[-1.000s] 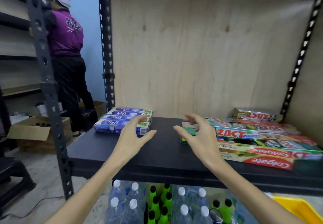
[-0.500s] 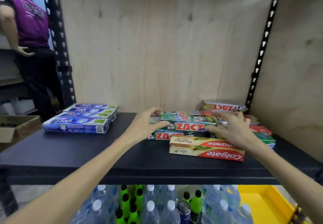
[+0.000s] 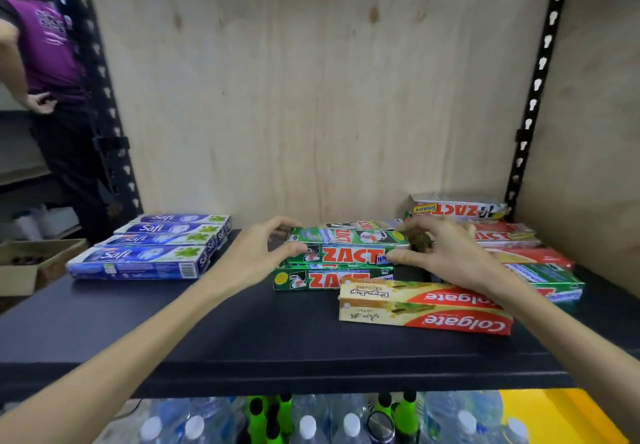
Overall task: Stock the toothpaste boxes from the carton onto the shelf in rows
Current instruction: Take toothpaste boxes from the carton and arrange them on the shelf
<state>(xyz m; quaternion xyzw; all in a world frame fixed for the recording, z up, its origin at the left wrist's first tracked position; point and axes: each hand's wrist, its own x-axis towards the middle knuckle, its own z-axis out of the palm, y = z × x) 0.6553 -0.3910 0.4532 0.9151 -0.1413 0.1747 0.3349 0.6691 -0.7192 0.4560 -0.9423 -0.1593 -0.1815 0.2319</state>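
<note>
Plywood-backed black shelf [image 3: 242, 322], toothpaste boxes being straightened.
Left hand [image 3: 254, 255] and right hand [image 3: 450, 256] each grip an end of the top green Zact box [image 3: 346, 248], at twelve o'clock, likely squaring its stack; blue Safi boxes [image 3: 152, 249] sit at ten.

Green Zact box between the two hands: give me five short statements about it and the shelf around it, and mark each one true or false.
1. Both hands, left hand and right hand, hold the top green Zact box at its ends. True.
2. That box lies on another green Zact box. True.
3. The Safi boxes stand upright. False: they lie flat in a row at the shelf's left.
4. The Colgate box lies behind the Zact boxes. False: it lies nearer the front edge.
5. Bottles stand below the shelf. True.
</note>
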